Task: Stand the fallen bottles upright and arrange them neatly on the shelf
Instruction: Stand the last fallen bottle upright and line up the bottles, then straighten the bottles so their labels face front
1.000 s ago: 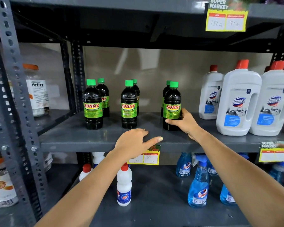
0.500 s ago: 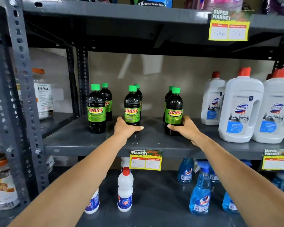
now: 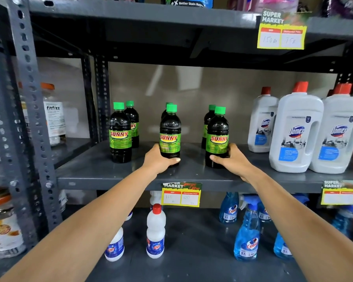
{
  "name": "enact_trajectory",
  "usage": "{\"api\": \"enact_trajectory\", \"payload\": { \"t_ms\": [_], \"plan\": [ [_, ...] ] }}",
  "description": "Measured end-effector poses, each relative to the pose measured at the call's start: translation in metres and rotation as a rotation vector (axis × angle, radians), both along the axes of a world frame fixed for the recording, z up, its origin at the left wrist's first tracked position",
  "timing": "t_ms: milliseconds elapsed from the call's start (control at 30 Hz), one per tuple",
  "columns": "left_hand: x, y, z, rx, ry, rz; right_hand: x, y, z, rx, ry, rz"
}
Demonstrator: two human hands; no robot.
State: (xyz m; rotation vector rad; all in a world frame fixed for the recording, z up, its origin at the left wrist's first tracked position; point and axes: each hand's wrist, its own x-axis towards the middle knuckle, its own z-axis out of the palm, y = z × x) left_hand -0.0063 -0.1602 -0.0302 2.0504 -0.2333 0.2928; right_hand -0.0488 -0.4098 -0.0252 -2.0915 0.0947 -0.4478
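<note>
Where the grey metal shelf runs at chest height, six dark plastic bottles with green caps and green SUNNY labels stand upright in three pairs, one bottle near and one behind it.

Left pair: near bottle, far bottle just behind and to its right; neither is touched.

Middle pair: near bottle held low on its body by the left hand, grip closed around it with the thumb across the front; the far bottle shows only its cap.

Right pair: near bottle held at its base by the right hand, grip wrapped on it from the right side, thumb in front; far bottle just behind and to its left.

Further right, same shelf: three white Domex jugs with red caps, upright, close together.

Shelf front edge: yellow price tag below the middle pair.

Lower shelf: white bottles with red caps at left, blue spray bottles at right.

Neighbouring rack, far left: clear fitfizz jar with an orange lid.
</note>
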Motion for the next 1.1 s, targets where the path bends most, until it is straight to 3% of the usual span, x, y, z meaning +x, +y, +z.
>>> {"api": "enact_trajectory", "payload": {
  "t_ms": [433,567,667,800,967,1100],
  "plan": [
    [-0.006,0.004,0.000,-0.003,0.009,-0.024,-0.005,0.007,0.001,0.006,-0.007,-0.023],
    [-0.012,0.031,-0.001,0.110,-0.016,-0.010,-0.016,0.012,0.000,0.096,-0.388,-0.138],
    [-0.017,0.076,-0.013,0.245,-0.164,0.072,-0.030,0.030,-0.001,0.152,-0.712,-0.164],
    [-0.029,0.143,-0.030,0.359,-0.364,0.182,-0.041,0.089,0.002,0.115,-0.880,-0.026],
    [-0.040,0.202,-0.030,0.701,-0.333,0.236,-0.028,0.176,0.002,-0.020,-0.851,0.178],
    [-0.042,0.208,-0.027,0.936,-0.199,0.202,-0.004,0.233,-0.001,-0.105,-0.585,0.289]
  ]
}}
